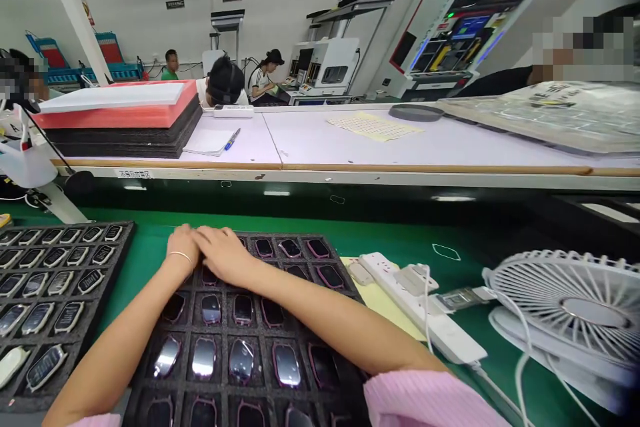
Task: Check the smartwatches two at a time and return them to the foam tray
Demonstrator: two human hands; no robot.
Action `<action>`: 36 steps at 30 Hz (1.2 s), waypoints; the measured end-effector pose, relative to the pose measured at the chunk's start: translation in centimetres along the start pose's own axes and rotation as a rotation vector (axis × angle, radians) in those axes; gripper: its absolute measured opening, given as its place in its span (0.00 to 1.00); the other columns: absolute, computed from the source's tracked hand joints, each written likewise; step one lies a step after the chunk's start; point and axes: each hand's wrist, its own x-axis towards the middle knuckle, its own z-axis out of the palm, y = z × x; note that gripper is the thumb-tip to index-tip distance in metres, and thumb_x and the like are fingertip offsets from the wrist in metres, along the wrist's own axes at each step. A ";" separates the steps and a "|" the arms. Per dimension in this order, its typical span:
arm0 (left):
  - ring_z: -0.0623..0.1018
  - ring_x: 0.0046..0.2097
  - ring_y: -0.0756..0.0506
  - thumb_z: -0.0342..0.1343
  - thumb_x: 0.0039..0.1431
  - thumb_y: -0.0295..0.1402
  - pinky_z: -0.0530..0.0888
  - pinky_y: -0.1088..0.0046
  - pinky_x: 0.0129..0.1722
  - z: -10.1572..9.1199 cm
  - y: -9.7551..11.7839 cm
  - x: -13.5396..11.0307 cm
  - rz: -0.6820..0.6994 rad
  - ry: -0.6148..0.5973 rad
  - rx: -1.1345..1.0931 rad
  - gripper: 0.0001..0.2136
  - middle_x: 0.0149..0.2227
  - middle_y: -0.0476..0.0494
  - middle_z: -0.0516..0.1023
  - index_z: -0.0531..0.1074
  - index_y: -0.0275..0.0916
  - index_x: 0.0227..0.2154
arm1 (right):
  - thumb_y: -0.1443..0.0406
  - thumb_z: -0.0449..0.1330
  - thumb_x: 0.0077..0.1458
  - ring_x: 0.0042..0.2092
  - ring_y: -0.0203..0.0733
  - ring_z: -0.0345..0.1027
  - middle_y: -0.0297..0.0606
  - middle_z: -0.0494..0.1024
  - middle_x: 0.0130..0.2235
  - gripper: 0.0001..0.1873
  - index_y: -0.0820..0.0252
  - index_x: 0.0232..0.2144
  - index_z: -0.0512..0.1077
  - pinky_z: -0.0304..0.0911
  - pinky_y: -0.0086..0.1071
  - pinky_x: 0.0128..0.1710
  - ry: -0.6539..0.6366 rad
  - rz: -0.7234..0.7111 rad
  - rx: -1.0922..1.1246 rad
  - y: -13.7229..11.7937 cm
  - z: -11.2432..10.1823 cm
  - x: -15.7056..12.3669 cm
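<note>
Both my hands meet over the far left corner of a black foam tray (305,337), whose pockets hold several small dark-screened devices with pinkish rims (242,360). My left hand (182,245), with a thin bracelet on its wrist, is curled knuckles-up with the fingers bent down into the tray. My right hand (226,255) reaches across from the right. Its fingers are held together and touch the left hand's fingertips. What the fingers grip is hidden beneath them.
A second foam tray (117,247) of grey devices lies at the left. A white power strip (425,310) with plugs and a white desk fan (570,313) sit at the right on the green mat. Beyond is a white bench (450,140) with foam sheets, a notebook and people working.
</note>
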 end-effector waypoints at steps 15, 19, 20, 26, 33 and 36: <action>0.79 0.42 0.35 0.59 0.49 0.31 0.73 0.61 0.42 -2.2 -0.7 0.6 0.007 -0.006 -0.451 0.13 0.36 0.35 0.79 0.71 0.34 0.39 | 0.70 0.59 0.51 0.42 0.44 0.69 0.40 0.75 0.40 0.09 0.58 0.34 0.63 0.61 0.36 0.41 -0.001 0.346 0.697 5.1 1.4 0.3; 0.78 0.32 0.47 0.55 0.55 0.32 0.73 0.72 0.34 -3.5 3.4 -1.2 0.195 -0.047 -0.748 0.14 0.33 0.47 0.78 0.68 0.37 0.45 | 0.60 0.55 0.59 0.28 0.36 0.68 0.35 0.76 0.33 0.08 0.57 0.38 0.61 0.61 0.29 0.26 0.056 0.389 1.024 5.9 -0.4 -5.3; 0.77 0.31 0.48 0.54 0.56 0.32 0.73 0.72 0.33 -3.5 4.5 -1.8 0.230 -0.069 -0.802 0.14 0.33 0.48 0.78 0.68 0.37 0.45 | 0.58 0.56 0.60 0.25 0.35 0.67 0.34 0.76 0.32 0.11 0.57 0.40 0.61 0.58 0.28 0.24 0.083 0.434 1.170 5.9 -0.8 -6.8; 0.78 0.40 0.46 0.58 0.52 0.29 0.74 0.67 0.43 -1.6 8.2 -4.5 0.282 -0.087 -1.120 0.14 0.38 0.44 0.77 0.68 0.37 0.42 | 0.63 0.68 0.51 0.27 0.35 0.71 0.36 0.78 0.31 0.19 0.61 0.45 0.71 0.62 0.28 0.26 0.325 0.715 2.049 4.9 -0.7 -12.2; 0.77 0.45 0.43 0.57 0.52 0.28 0.72 0.62 0.49 1.4 7.0 -6.4 0.195 -0.035 -1.073 0.14 0.41 0.43 0.76 0.65 0.39 0.42 | 0.64 0.72 0.50 0.33 0.37 0.75 0.33 0.77 0.34 0.29 0.57 0.54 0.71 0.69 0.33 0.36 0.297 0.638 2.049 3.3 1.5 -13.0; 0.77 0.43 0.43 0.56 0.51 0.27 0.72 0.63 0.46 1.7 6.7 -7.0 0.183 -0.038 -1.059 0.14 0.40 0.45 0.76 0.65 0.40 0.42 | 0.62 0.73 0.49 0.34 0.36 0.75 0.34 0.77 0.37 0.29 0.57 0.53 0.72 0.69 0.34 0.38 0.259 0.591 2.033 3.0 2.0 -13.2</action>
